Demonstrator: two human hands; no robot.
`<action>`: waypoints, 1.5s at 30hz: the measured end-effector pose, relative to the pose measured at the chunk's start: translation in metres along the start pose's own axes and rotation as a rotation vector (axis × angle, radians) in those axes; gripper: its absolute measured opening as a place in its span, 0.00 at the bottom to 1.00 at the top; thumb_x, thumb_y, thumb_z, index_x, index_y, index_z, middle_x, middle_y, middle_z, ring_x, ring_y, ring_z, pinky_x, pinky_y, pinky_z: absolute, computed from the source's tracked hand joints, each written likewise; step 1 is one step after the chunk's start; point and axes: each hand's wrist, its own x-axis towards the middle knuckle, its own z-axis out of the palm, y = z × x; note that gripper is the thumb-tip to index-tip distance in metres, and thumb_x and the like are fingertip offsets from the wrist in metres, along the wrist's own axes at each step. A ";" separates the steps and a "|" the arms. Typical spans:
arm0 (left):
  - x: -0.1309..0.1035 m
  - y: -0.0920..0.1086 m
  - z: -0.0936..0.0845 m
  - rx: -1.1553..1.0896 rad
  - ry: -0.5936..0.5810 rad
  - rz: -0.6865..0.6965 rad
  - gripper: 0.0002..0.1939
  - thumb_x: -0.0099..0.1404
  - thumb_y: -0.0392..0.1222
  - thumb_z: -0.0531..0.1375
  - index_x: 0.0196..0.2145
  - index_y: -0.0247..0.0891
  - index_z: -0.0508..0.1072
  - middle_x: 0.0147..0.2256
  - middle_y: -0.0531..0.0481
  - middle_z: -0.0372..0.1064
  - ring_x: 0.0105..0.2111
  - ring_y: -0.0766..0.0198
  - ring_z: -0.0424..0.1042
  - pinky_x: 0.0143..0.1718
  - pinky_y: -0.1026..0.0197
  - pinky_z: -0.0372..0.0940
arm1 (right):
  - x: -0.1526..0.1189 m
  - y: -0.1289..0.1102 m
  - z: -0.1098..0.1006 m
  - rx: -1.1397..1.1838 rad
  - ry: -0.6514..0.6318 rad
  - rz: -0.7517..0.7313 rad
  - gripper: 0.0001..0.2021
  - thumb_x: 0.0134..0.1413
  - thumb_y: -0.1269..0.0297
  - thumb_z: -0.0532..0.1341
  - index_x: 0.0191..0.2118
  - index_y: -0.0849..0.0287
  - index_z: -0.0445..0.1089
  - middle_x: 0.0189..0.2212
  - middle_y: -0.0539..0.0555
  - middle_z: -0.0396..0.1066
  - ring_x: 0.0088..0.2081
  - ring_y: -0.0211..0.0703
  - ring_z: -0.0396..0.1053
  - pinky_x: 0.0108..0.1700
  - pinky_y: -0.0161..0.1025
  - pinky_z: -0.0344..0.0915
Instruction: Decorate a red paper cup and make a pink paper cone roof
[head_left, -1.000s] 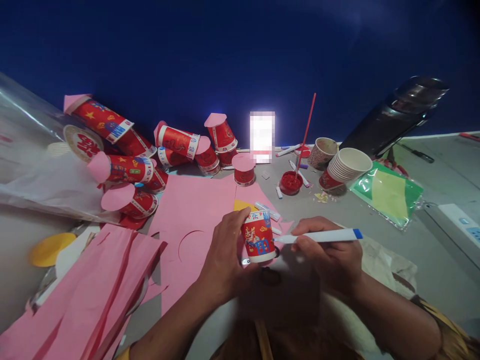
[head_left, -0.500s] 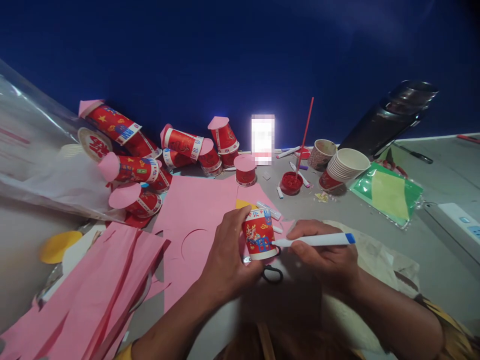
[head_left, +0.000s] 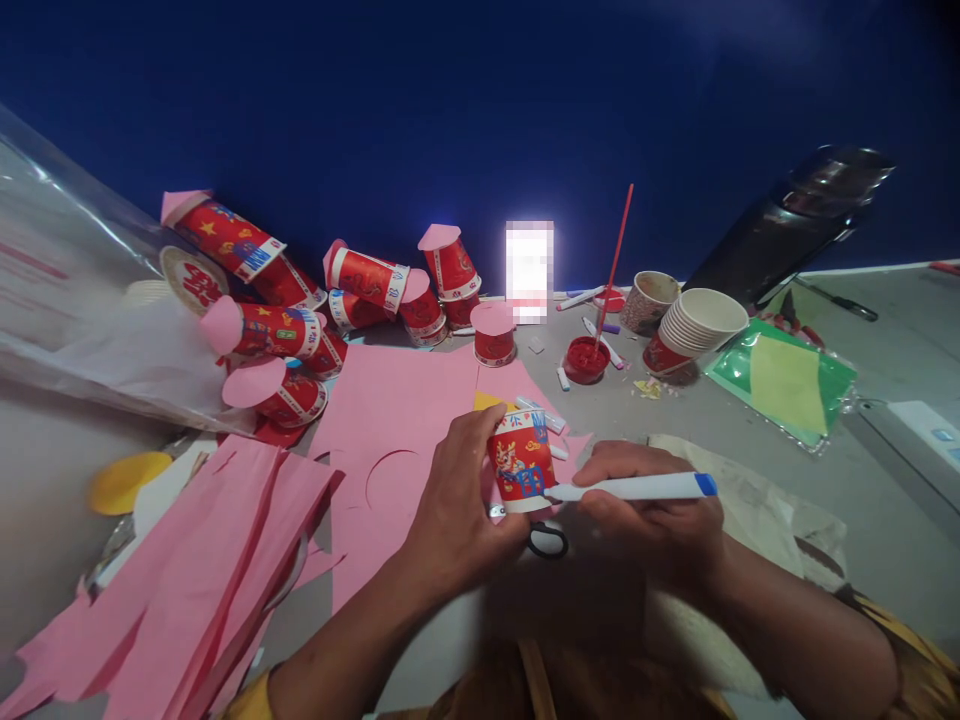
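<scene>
My left hand grips a red paper cup with blue marks and a gold pattern, thumb below and fingers along its left side. In my right hand is a white marker pen with a blue end, pinched between thumb and fingers. Its tip is at the lower right of the cup, beside blue lines drawn there. Under the hands shows a black scissors handle. Pink paper with a curved cut lies behind my left hand.
Red cups with pink paper cones lean at the back left. A small red pot with a stick stands behind my right hand, near stacked cups. Further right are a green packet, a black flask and a power strip.
The pen tip has moved slightly down on the cup, and the blue drawing there has more lines. Both hands keep their hold; the whole view has shifted slightly.
</scene>
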 end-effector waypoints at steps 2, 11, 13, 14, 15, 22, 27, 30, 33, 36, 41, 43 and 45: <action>-0.001 0.000 0.001 -0.007 -0.010 -0.010 0.44 0.56 0.39 0.69 0.65 0.48 0.56 0.61 0.40 0.63 0.59 0.43 0.66 0.57 0.37 0.67 | -0.001 0.001 0.001 0.002 0.019 -0.007 0.06 0.57 0.66 0.66 0.30 0.56 0.78 0.23 0.52 0.79 0.21 0.42 0.74 0.26 0.36 0.72; 0.000 -0.007 0.003 -0.017 -0.028 -0.006 0.46 0.53 0.35 0.67 0.66 0.48 0.55 0.60 0.41 0.62 0.59 0.44 0.65 0.57 0.37 0.66 | 0.003 0.001 0.001 -0.016 -0.035 -0.005 0.06 0.55 0.71 0.64 0.29 0.57 0.77 0.22 0.50 0.78 0.20 0.37 0.72 0.23 0.33 0.67; 0.000 -0.007 0.003 -0.020 -0.020 0.000 0.45 0.54 0.37 0.68 0.65 0.49 0.55 0.60 0.41 0.62 0.59 0.44 0.66 0.57 0.37 0.66 | 0.003 0.000 -0.001 -0.020 -0.022 0.014 0.07 0.55 0.72 0.63 0.28 0.57 0.77 0.22 0.51 0.78 0.19 0.38 0.72 0.23 0.33 0.67; 0.000 -0.006 0.003 -0.021 -0.019 0.001 0.45 0.54 0.38 0.69 0.65 0.49 0.56 0.60 0.41 0.62 0.59 0.44 0.66 0.57 0.37 0.65 | 0.003 -0.001 -0.001 -0.015 -0.015 0.019 0.07 0.55 0.71 0.63 0.28 0.57 0.77 0.22 0.51 0.78 0.20 0.38 0.72 0.24 0.34 0.67; 0.000 -0.006 0.003 -0.021 -0.020 0.000 0.45 0.54 0.38 0.69 0.65 0.49 0.56 0.60 0.41 0.62 0.59 0.44 0.66 0.57 0.37 0.65 | 0.003 -0.001 -0.001 -0.009 -0.011 0.019 0.06 0.55 0.71 0.64 0.29 0.57 0.77 0.23 0.51 0.78 0.20 0.38 0.72 0.24 0.34 0.68; 0.000 -0.005 0.002 -0.009 -0.036 0.002 0.45 0.53 0.37 0.69 0.65 0.47 0.56 0.60 0.40 0.63 0.59 0.44 0.66 0.56 0.39 0.66 | 0.004 -0.002 0.000 -0.033 -0.022 0.001 0.07 0.54 0.71 0.64 0.28 0.57 0.77 0.21 0.50 0.77 0.18 0.38 0.71 0.24 0.34 0.69; 0.000 -0.003 0.004 -0.024 -0.016 -0.042 0.46 0.53 0.40 0.71 0.65 0.46 0.56 0.61 0.41 0.64 0.59 0.45 0.67 0.58 0.40 0.66 | 0.008 -0.005 -0.003 -0.052 0.021 0.023 0.08 0.54 0.72 0.62 0.26 0.57 0.76 0.20 0.51 0.76 0.19 0.39 0.72 0.23 0.33 0.68; 0.001 -0.001 0.003 -0.056 -0.021 -0.088 0.45 0.53 0.41 0.73 0.64 0.45 0.58 0.61 0.40 0.64 0.60 0.44 0.67 0.59 0.40 0.65 | 0.006 -0.005 -0.004 -0.047 0.066 0.010 0.08 0.54 0.72 0.62 0.27 0.57 0.76 0.20 0.51 0.77 0.20 0.40 0.73 0.25 0.35 0.70; 0.003 0.003 0.001 -0.169 -0.035 -0.172 0.45 0.51 0.39 0.73 0.63 0.44 0.59 0.62 0.40 0.65 0.60 0.44 0.68 0.60 0.41 0.65 | 0.003 -0.001 -0.005 -0.045 0.141 0.009 0.07 0.55 0.72 0.63 0.30 0.56 0.77 0.23 0.51 0.78 0.24 0.42 0.76 0.28 0.35 0.73; 0.005 0.008 -0.002 -0.347 -0.042 -0.237 0.44 0.51 0.36 0.72 0.62 0.44 0.59 0.62 0.40 0.65 0.62 0.45 0.67 0.63 0.42 0.63 | -0.001 0.004 -0.007 -0.019 0.213 0.033 0.06 0.57 0.72 0.64 0.34 0.55 0.78 0.23 0.48 0.77 0.25 0.39 0.76 0.29 0.32 0.73; 0.006 0.009 0.000 -0.619 -0.044 -0.322 0.43 0.50 0.36 0.74 0.60 0.43 0.59 0.61 0.37 0.67 0.63 0.42 0.67 0.65 0.38 0.63 | -0.003 0.007 -0.011 0.071 0.233 0.109 0.07 0.60 0.73 0.63 0.37 0.54 0.77 0.23 0.46 0.76 0.23 0.34 0.74 0.28 0.28 0.71; 0.006 0.006 0.002 -0.709 -0.047 -0.341 0.44 0.49 0.37 0.76 0.59 0.44 0.60 0.60 0.37 0.68 0.63 0.40 0.68 0.65 0.35 0.62 | -0.003 0.007 -0.011 0.104 0.234 0.128 0.07 0.61 0.73 0.63 0.38 0.54 0.77 0.24 0.46 0.76 0.23 0.34 0.75 0.28 0.27 0.71; 0.006 0.002 0.005 -0.786 -0.048 -0.357 0.46 0.46 0.38 0.78 0.58 0.46 0.60 0.59 0.37 0.69 0.63 0.40 0.69 0.64 0.34 0.63 | -0.003 0.005 -0.011 0.133 0.231 0.128 0.07 0.60 0.74 0.63 0.38 0.54 0.77 0.24 0.46 0.77 0.23 0.34 0.75 0.27 0.27 0.71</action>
